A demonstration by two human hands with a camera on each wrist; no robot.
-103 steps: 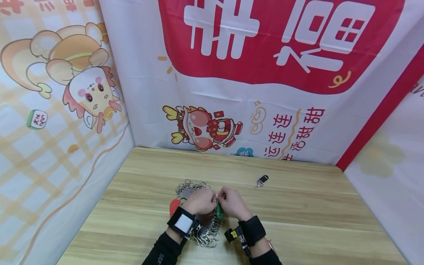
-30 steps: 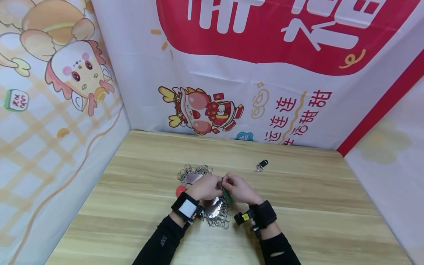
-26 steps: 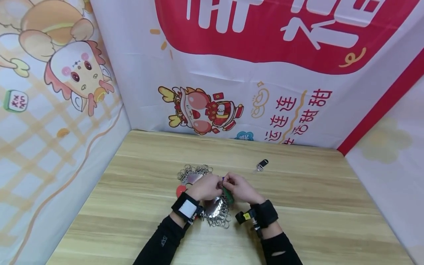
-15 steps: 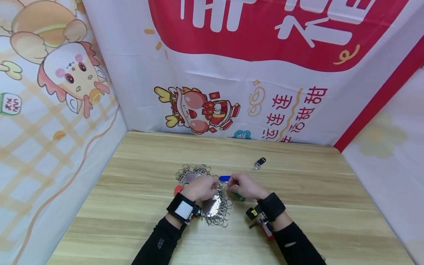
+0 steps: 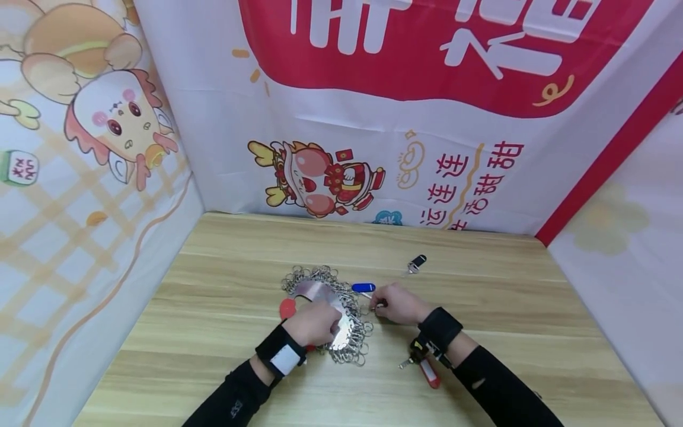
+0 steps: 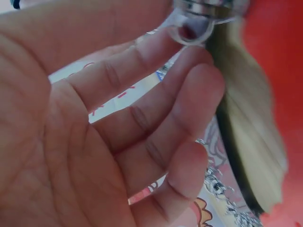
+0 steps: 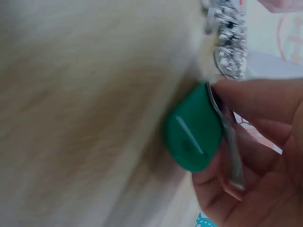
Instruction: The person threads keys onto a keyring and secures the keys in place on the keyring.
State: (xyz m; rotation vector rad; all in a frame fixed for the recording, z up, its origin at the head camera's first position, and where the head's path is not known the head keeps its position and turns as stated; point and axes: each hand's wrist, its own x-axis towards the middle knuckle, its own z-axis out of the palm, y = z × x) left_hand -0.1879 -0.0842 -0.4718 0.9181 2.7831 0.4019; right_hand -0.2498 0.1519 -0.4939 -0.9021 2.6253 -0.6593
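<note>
My right hand (image 5: pixel 397 303) pinches a key with a green key tag (image 7: pixel 194 130) just right of the rings, above the wooden table. A shiny curved metal plate (image 5: pixel 344 332), edged with many small metal rings (image 5: pixel 356 307), lies in the middle. Over this plate hovers my left hand (image 5: pixel 315 323), its fingers loosely bent with no object plainly gripped. A metal ring (image 6: pixel 191 30) shows by its fingertips, and a blurred red surface (image 6: pixel 277 61) fills that view's right side. A blue key tag (image 5: pixel 363 287) lies beside the rings, near the right fingertips.
A key with a black tag (image 5: pixel 417 264) lies farther back on the wooden table (image 5: pixel 240 255). Near the right wrist is a red key tag (image 5: pixel 429 373) with a key. A red disc (image 5: pixel 287 308) sits left of the plate. Printed cloth walls (image 5: pixel 320 107) border the table.
The left hand has moved from the rings toward the lower left. My right hand has drawn right, away from the left hand, with the green tag. The blue tag has come into view.
</note>
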